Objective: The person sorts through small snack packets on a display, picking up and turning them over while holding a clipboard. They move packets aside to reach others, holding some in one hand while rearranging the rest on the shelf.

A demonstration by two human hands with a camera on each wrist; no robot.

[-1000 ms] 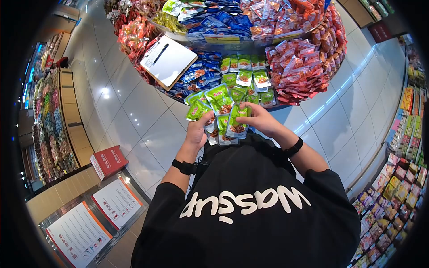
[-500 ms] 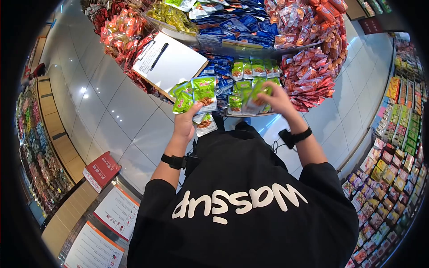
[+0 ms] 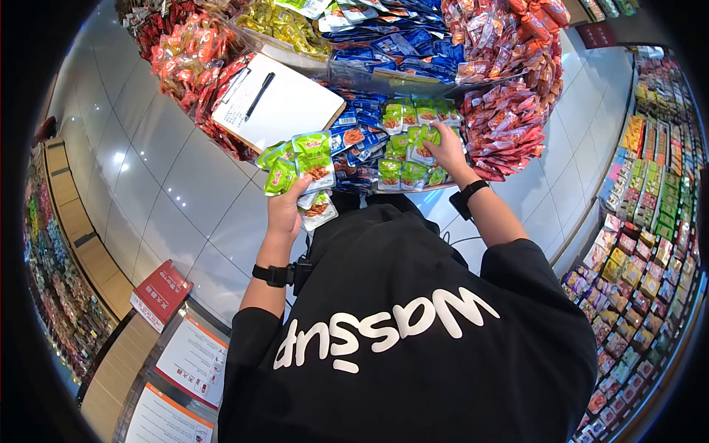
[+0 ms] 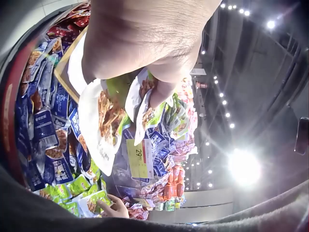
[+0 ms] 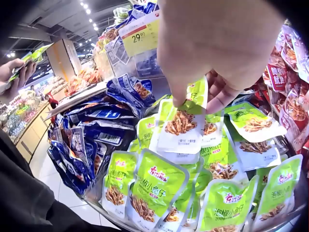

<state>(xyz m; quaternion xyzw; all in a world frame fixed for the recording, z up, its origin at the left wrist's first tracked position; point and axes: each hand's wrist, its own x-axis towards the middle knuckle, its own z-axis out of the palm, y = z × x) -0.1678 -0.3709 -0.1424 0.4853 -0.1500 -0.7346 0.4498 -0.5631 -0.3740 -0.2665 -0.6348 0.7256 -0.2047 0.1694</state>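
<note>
My left hand (image 3: 286, 210) grips several green-and-white snack packets (image 3: 314, 156), fanned out in front of the display's near edge. In the left wrist view, its thumb and fingers wrap the tops of the packets (image 4: 108, 118). My right hand (image 3: 449, 152) is over the bin of matching packets. The right wrist view shows its thumb and fingers pinching the green top of one snack packet (image 5: 182, 126), which lies over others. More green packets (image 5: 157, 186) stand in the bin around it, printed with small brown fried food.
A clipboard (image 3: 277, 111) with a black pen (image 3: 259, 97) lies on the display, left of the bin. Blue packets (image 5: 79, 145) adjoin the green ones on the left, red packets (image 3: 504, 133) on the right. A yellow price tag (image 5: 140, 35) stands behind. Shelves (image 3: 635, 295) line the right side.
My right hand has left the packets held together in front of me and moved forward to the bin with a green packet. My left hand has shifted left with its packets.
</note>
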